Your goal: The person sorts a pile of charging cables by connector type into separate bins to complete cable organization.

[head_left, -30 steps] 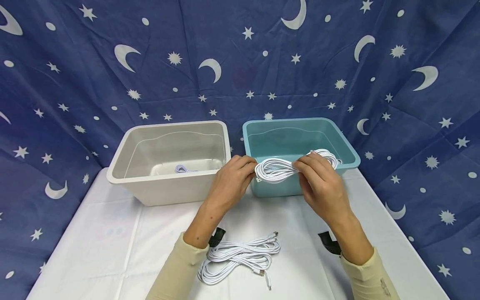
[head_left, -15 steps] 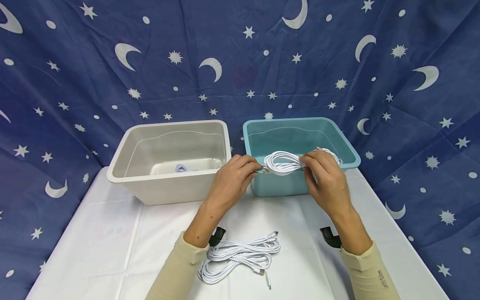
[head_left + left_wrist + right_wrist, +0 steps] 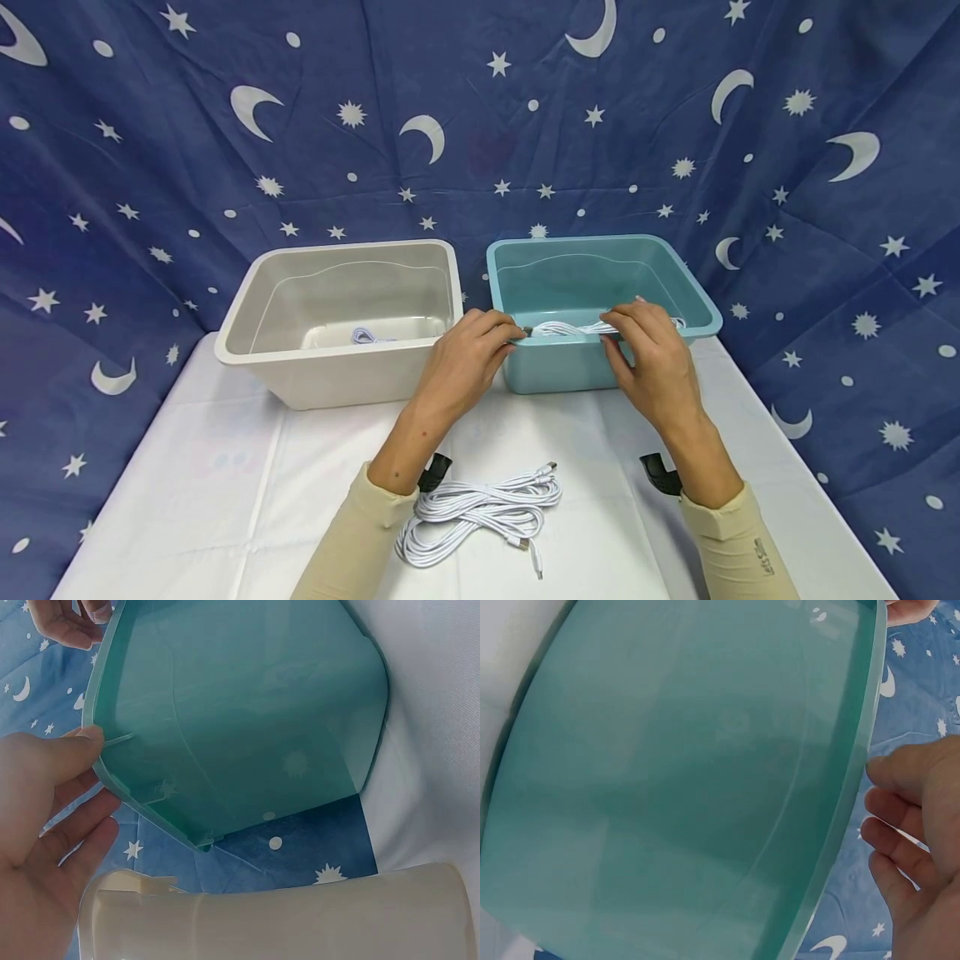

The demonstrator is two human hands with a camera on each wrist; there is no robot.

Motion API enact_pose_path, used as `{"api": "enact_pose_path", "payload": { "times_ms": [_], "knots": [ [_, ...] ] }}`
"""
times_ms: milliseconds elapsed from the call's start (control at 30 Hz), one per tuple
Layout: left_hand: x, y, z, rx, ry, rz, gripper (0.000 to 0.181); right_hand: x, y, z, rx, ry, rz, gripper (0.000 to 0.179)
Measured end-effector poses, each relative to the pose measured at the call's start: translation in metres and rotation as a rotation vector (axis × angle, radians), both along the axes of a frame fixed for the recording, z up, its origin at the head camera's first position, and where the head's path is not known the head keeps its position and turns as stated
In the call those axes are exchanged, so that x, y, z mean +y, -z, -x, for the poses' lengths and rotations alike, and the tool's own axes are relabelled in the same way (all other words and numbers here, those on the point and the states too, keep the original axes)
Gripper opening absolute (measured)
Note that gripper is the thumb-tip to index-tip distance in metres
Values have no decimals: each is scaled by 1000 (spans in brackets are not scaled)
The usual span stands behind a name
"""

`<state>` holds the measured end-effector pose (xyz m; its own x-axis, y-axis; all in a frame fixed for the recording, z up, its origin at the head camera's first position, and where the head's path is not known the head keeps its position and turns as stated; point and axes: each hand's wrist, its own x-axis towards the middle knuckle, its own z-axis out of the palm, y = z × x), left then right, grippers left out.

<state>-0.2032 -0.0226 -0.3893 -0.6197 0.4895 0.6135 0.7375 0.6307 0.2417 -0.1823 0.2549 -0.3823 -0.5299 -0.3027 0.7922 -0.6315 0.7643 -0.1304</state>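
loosely curved, the left hand (image 3: 465,354) and right hand (image 3: 654,362) hang released at the teal bin (image 3: 558,367).

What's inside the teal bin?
White cable shows in the teal bin, either side of the right hand. That hand and the near wall cover part of it; whether it touches bottom can't be seen.

There's a navy fabric backdrop (image 3: 487,158) up past the left hand (image 3: 463,358) and the right hand (image 3: 652,358), kinda wrinkly, printed with white crescent moons (image 3: 242,107), stars (image 3: 177,22) and dots (image 3: 292,39). It wraps round well out to either side of them too. Under the hands it's a white tablecloth (image 3: 187,500), with a long fold crease (image 3: 262,483) on the left hand's side. Lighting's pretty soft, with blurry greyish shadows on the cloth.
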Motion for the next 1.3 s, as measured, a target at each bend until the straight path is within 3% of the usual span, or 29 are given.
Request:
{"api": "enact_pose_path", "payload": {
  "times_ms": [767, 1300],
  "knots": [
    [0, 0, -1, -8, -3, 0, 21, -19, -8, -21, -30, -65, -90, 27],
    [0, -1, -2, 2, 2, 7, 20, -52, 4, -32, -32, -147, -196, 25]
  ]
}}
